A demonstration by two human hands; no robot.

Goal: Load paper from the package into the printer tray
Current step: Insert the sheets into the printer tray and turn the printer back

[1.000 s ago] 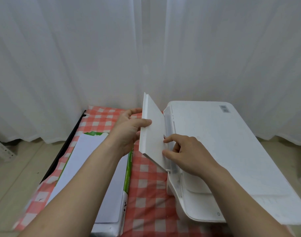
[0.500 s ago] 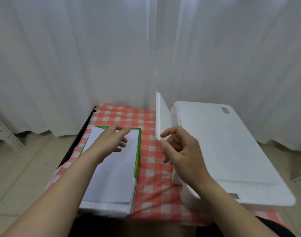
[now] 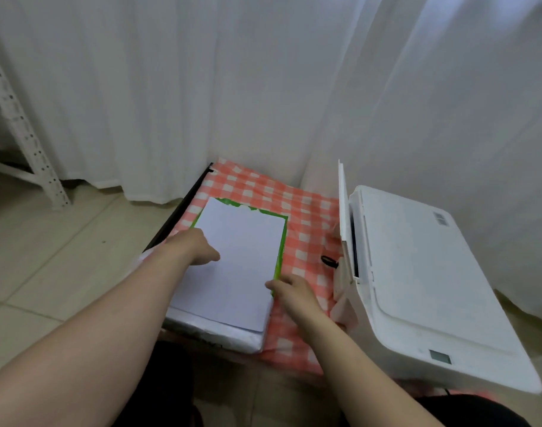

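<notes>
The opened paper package [image 3: 280, 241], green-edged wrapper torn back, lies on the checked cloth with a white paper stack [image 3: 235, 260] showing on top. My left hand [image 3: 195, 246] rests on the stack's left part, fingers curled down onto the top sheet. My right hand [image 3: 289, 291] touches the stack's right edge near the front, fingertips at the wrapper. The white printer [image 3: 417, 272] stands to the right. Its rear tray [image 3: 343, 204] is upright on the printer's left side, with white paper standing in it.
A red-and-white checked cloth [image 3: 306, 217] covers the low table. A small black loop [image 3: 329, 261] lies on it beside the printer. White curtains hang behind. A white metal rack leg [image 3: 26, 134] stands at the far left on the tiled floor.
Both hands let go of the sheets standing in the printer tray and moved left and down onto the paper package. The view tilted down and left.
</notes>
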